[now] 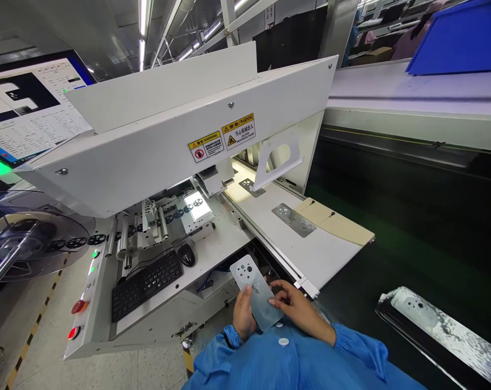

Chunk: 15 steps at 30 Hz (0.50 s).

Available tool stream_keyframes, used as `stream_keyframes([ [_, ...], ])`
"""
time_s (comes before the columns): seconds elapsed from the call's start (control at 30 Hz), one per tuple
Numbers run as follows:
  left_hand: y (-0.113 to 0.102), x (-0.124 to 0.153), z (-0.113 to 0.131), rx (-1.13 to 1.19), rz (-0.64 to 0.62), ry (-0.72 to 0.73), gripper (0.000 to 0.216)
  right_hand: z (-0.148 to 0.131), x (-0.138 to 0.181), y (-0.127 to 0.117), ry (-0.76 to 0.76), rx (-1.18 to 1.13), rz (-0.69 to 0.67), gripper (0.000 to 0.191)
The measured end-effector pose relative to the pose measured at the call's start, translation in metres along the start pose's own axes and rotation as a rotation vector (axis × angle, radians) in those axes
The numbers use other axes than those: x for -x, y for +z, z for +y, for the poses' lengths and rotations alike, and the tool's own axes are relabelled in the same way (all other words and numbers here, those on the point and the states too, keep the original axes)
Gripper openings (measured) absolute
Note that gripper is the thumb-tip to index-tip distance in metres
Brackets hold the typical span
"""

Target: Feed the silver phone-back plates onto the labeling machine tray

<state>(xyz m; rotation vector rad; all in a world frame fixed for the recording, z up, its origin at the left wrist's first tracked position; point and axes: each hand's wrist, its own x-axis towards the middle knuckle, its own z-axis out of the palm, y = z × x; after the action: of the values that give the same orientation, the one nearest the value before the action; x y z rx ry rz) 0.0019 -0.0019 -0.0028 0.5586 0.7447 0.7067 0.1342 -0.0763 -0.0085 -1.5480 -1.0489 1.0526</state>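
A silver-grey phone back cover, with camera holes at its upper end and a dark pattern near the middle, is held tilted in front of my body. My left hand grips its lower left side, thumb lying on the face. At the right edge, my right hand has its fingers bent around the panel. Another phone back cover lies on the white conveyor belt ahead, and a further cover is deeper in, under the machine.
A white machine with warning labels spans the front. Its keyboard and mouse rest on a ledge at left, near red buttons. More patterned covers sit in a black tray at lower right. A blue bin stands back right.
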Motion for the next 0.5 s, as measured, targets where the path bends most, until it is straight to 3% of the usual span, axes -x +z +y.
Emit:
stream_keyframes([
  [0.2, -0.010, -0.006, -0.005, -0.162, 0.011, 0.072, 0.059, 0.006, -0.002, -0.006, -0.029, -0.009, 0.059, 0.047],
  [0.37, -0.025, -0.013, -0.013, -0.475, -0.057, 0.040, 0.057, 0.002, 0.003, -0.013, -0.120, 0.196, 0.204, 0.043],
  [0.5, -0.030, -0.015, -0.015, -0.547, -0.077, 0.047, 0.058, -0.001, 0.011, -0.011, -0.294, 0.492, 0.190, 0.045],
])
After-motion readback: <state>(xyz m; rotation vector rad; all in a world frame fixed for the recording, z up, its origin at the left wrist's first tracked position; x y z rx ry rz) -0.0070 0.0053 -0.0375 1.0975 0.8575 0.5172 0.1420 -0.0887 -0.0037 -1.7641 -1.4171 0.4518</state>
